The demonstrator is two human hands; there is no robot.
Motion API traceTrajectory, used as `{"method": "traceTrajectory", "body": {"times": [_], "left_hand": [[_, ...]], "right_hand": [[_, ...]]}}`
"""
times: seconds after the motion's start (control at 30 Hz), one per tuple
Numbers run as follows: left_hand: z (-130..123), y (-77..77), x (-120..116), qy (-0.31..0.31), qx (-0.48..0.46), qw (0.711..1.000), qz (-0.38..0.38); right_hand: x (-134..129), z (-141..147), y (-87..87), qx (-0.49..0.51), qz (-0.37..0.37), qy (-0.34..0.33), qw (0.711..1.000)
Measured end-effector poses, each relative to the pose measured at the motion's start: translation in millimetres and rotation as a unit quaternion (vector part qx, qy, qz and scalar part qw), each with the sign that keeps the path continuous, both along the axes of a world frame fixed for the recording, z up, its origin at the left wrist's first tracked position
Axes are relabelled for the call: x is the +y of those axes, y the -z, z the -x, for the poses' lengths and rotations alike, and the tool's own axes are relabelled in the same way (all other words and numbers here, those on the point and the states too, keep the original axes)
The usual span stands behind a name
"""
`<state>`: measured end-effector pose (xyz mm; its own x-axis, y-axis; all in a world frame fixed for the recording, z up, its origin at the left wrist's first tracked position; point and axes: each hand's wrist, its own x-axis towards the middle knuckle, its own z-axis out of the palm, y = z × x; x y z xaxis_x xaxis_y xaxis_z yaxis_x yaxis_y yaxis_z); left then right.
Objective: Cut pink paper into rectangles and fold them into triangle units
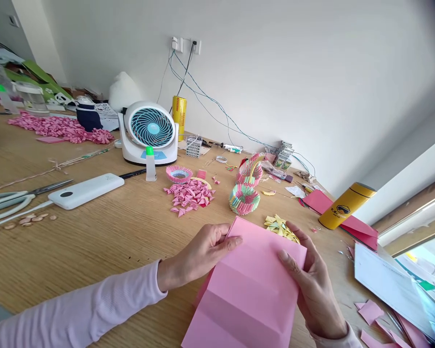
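Pinching the pink paper (246, 290), the left hand (206, 249) has its thumb on top at one upper corner. The right hand (310, 275) grips the other side, thumb on top, fingers a bit bent behind. The paper hangs down between them, and yellow folded bits (281, 227) lie just past its top edge.
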<state>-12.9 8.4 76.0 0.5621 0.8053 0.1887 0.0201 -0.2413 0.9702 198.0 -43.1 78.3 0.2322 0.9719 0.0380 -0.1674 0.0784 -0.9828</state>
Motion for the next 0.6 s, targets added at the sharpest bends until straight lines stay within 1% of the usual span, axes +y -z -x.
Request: {"method": "traceTrajectory", "body": {"times": [0.1, 0.23, 0.33, 0.4, 0.47, 0.5, 0.53, 0.57, 0.6], "left_hand": [[0, -3.0, -3, -0.007, 0.016, 1.000, -0.002], [-1, -4.4, -7, -0.026, 0.035, 0.999, -0.017], [-2, -4.3, -9, -0.050, 0.047, 0.997, -0.035], [-2, -4.3, -10, -0.068, 0.061, 0.995, -0.051], [-2, -4.4, -10, -0.081, 0.077, 0.991, -0.071], [-3, -4.7, -10, -0.081, 0.084, 0.990, -0.081], [-3, -5.3, -10, -0.076, 0.090, 0.989, -0.090], [-4, -6.2, -9, -0.066, 0.096, 0.988, -0.100], [-5, -7.6, -8, -0.053, 0.102, 0.987, -0.111]], "right_hand": [[0, 0, 1.8, 0.022, 0.021, -0.008, 1.000], [0, 3, 5.9, 0.031, 0.022, 0.011, 0.999], [-2, 5, 8.5, 0.027, 0.018, 0.027, 0.999], [-2, 1, 7.5, 0.001, 0.017, 0.018, 1.000], [0, -7, 1.1, -0.072, 0.003, -0.004, 0.997], [2, -12, -4.6, -0.132, -0.020, -0.012, 0.991], [5, -16, -11.9, -0.207, -0.051, -0.017, 0.977], [7, -19, -20.4, -0.295, -0.096, -0.014, 0.951], [9, -21, -29.6, -0.385, -0.137, -0.016, 0.913]]}}
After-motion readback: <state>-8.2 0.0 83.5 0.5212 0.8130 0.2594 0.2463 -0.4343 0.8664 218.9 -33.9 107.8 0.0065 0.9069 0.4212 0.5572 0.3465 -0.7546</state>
